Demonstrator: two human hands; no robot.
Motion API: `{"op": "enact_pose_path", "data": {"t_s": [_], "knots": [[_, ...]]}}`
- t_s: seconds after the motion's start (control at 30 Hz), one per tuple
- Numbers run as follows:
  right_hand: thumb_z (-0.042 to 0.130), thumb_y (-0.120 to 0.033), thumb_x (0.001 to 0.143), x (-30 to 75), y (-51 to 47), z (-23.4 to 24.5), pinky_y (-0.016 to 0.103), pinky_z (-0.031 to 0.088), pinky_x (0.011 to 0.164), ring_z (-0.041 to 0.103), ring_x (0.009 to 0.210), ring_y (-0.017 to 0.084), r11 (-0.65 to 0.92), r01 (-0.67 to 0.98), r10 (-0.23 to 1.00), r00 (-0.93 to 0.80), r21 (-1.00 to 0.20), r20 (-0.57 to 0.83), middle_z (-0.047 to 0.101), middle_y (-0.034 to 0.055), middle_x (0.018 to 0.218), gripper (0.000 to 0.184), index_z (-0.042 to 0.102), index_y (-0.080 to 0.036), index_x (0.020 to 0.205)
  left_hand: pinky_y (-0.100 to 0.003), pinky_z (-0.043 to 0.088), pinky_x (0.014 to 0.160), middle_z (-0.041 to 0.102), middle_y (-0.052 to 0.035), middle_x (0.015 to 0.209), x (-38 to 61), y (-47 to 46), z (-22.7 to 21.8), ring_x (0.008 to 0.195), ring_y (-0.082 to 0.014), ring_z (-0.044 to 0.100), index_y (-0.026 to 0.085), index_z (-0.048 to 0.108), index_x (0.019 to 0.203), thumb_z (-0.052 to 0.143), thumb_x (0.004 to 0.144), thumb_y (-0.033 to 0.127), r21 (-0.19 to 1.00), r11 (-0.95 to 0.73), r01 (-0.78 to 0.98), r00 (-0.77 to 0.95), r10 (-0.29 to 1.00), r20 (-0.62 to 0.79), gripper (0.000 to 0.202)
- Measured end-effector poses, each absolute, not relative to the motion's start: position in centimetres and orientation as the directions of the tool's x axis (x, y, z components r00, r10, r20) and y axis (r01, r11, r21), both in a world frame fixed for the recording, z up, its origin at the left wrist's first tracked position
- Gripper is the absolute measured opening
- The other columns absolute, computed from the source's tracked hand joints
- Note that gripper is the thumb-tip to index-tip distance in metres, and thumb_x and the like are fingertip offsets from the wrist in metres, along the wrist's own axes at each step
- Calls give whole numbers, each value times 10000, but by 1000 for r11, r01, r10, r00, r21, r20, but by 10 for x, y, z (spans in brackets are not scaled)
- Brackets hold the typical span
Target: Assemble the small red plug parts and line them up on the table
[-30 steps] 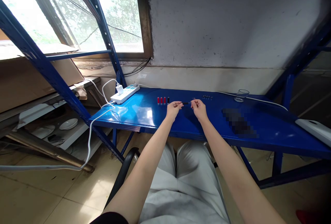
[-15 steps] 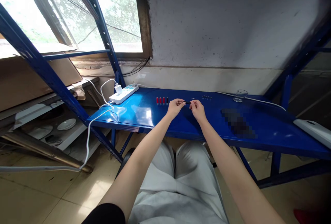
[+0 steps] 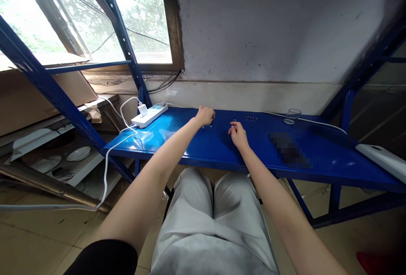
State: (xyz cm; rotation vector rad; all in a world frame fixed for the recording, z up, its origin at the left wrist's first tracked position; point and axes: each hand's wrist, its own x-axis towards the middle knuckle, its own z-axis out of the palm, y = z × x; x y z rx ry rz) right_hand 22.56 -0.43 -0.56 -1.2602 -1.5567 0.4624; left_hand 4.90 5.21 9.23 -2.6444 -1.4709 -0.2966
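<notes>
My left hand point(image 3: 205, 116) is over the table with its fingers bent down and closed. Whatever is in its fingertips is too small and covered to name. Just below the fingers show small silvery ends point(image 3: 210, 125) of a row of little tubes; the hand hides the rest of the row. My right hand point(image 3: 238, 134) rests low over the tabletop, fingers loosely curled and apart, and I see nothing held in it. Close beyond its fingertips lies a tiny pale piece point(image 3: 234, 120). Several small metallic bits point(image 3: 251, 119) sit in rows farther to the right.
The blue metal table point(image 3: 218, 150) backs onto a wall. A white power strip point(image 3: 149, 115) with a plugged-in charger and cable stands at left. At right are a clear glass point(image 3: 292, 116), a blurred dark object point(image 3: 288, 150) and a white device point(image 3: 382, 160).
Both hands were together on a thin black piece. They have parted: the left moved left and away from me onto the row of red and dark tubes, while the right stayed nearly in place.
</notes>
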Motion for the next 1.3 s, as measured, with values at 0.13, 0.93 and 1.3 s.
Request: {"op": "enact_pose_path", "data": {"t_s": [0.13, 0.93, 1.3], "knots": [[312, -328, 858, 224, -8, -2, 268, 354, 544, 465, 533, 132, 354, 495, 889, 85, -794, 450, 586, 36, 706, 285, 473, -178, 1040, -389, 291, 855, 671, -82, 890, 40, 56, 82, 949, -249, 538, 155, 662, 796, 530, 611, -5, 3, -495, 869, 484, 851, 206, 278], [317, -325, 849, 224, -9, -1, 280, 366, 575, 489, 569, 144, 347, 499, 891, 90, -794, 445, 580, 35, 696, 265, 483, -187, 1002, -439, 284, 915, 632, -115, 1058, 29, 60, 75, 1060, -278, 490, 168, 650, 993, 513, 713, 83, -8, -474, 880, 467, 865, 182, 323], [327, -333, 853, 222, -12, 1, 258, 342, 511, 440, 503, 120, 354, 482, 890, 89, -801, 447, 570, 28, 688, 265, 478, -184, 1012, -283, 396, 857, 617, -83, 1056, 37, 14, 47, 975, -164, 549, 167, 574, 1074, 403, 869, 246, 476, -577, 664, 152, 728, 669, 278]]}}
